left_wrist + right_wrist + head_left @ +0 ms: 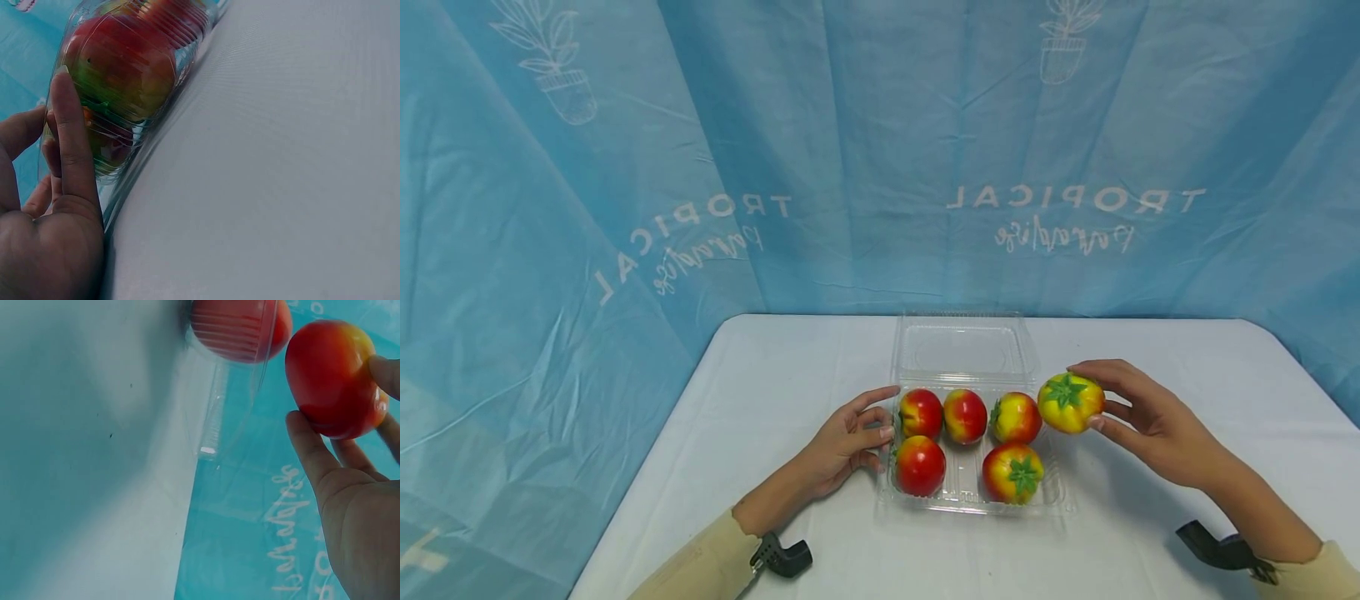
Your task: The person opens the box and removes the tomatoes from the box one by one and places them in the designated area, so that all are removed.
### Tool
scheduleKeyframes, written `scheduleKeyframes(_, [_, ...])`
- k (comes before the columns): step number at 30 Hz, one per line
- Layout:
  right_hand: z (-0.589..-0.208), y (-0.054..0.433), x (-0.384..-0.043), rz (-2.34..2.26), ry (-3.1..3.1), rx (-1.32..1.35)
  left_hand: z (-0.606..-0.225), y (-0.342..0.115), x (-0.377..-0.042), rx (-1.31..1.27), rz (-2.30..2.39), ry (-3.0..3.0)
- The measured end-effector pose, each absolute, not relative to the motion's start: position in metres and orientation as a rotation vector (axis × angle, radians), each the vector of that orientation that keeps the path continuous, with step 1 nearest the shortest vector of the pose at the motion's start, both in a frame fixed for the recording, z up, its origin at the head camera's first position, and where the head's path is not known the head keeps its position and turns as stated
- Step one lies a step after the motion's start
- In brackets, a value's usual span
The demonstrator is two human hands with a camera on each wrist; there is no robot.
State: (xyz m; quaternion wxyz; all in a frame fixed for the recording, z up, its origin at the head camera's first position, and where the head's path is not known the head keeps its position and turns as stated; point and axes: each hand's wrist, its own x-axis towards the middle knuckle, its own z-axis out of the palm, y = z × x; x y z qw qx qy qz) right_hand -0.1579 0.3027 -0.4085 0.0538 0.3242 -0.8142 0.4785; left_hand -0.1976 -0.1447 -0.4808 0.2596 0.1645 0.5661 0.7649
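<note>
My right hand point(1157, 425) pinches a yellow-and-red tomato point(1070, 402) between thumb and fingers, at the right edge of a clear plastic clamshell container point(962, 492). Its green star-shaped calyx faces the head camera; its red side point(331, 381) shows in the right wrist view. Inside the container sit several tomatoes, three along the back, one front left point(920, 466) and one front right point(1013, 473). A gap separates the front two. My left hand point(846, 446) rests against the container's left side, its fingers point(74, 137) touching the wall.
The container's clear lid point(961, 350) lies folded open toward the back. A white cloth point(790, 367) covers the table. Behind it hangs a blue printed curtain point(880, 167). A black strap device is on each wrist.
</note>
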Motion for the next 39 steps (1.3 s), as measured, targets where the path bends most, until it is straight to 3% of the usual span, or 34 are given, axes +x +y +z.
scheduleKeyframes(39, [-0.442, 0.326, -0.176, 1.404, -2.552, 0.625, -0.479, -0.144, -0.197, 0.436, 2.074, 1.525])
